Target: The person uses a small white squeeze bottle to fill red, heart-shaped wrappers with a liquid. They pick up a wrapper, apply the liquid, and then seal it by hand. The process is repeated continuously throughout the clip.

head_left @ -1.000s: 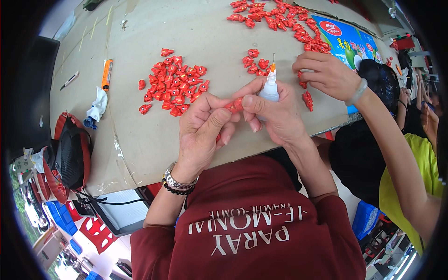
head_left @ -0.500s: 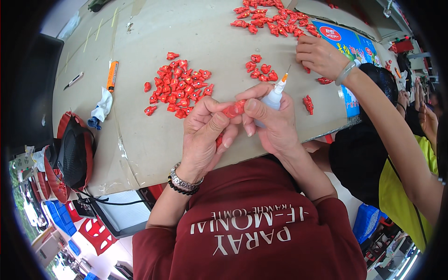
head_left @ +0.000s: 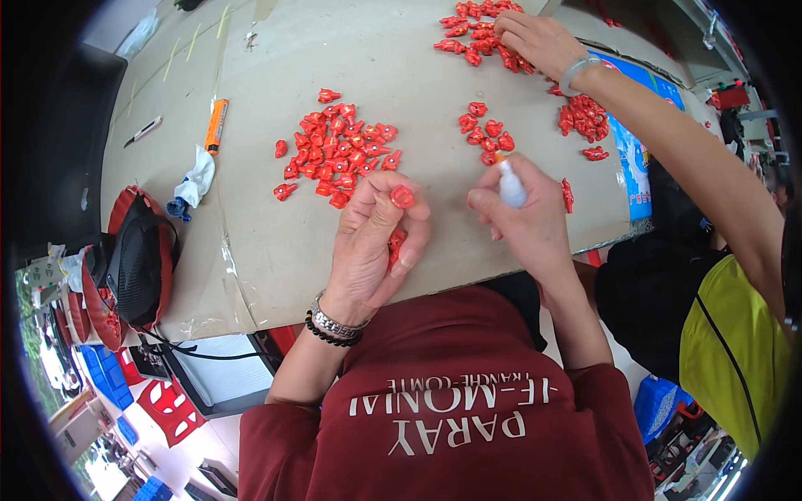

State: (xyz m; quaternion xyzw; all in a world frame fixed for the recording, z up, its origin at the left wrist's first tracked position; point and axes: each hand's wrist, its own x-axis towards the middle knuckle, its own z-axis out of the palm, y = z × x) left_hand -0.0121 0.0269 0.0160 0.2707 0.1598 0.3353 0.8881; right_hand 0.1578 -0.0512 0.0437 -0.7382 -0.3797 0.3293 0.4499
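My left hand [head_left: 374,238] is closed, pinching a small red plastic piece [head_left: 403,197] between thumb and fingertips. A second red piece [head_left: 396,245] is tucked against the curled fingers of that hand. Held upright in my right hand [head_left: 535,213] is a white squeeze bottle [head_left: 511,189] with an orange tip; its thin needle does not show clearly. The right thumb and forefinger reach toward the left hand, apart from it. A heap of small red figure-like parts [head_left: 338,149] lies beyond my left hand. A smaller group of red parts [head_left: 478,135] lies just beyond the bottle.
Across the table [head_left: 267,217], a co-worker's hand [head_left: 541,43] touches a far heap of red parts [head_left: 474,33]. Another red heap [head_left: 585,117] sits beside a blue printed sheet [head_left: 635,159]. An orange tube [head_left: 216,125], crumpled tissue [head_left: 197,177] and a cutter [head_left: 144,131] lie at left.
My hands have come apart: the right moved away rightward with the bottle, while the left keeps its red piece. The co-worker's hand shifted left to the far heap, uncovering the right-hand heap.
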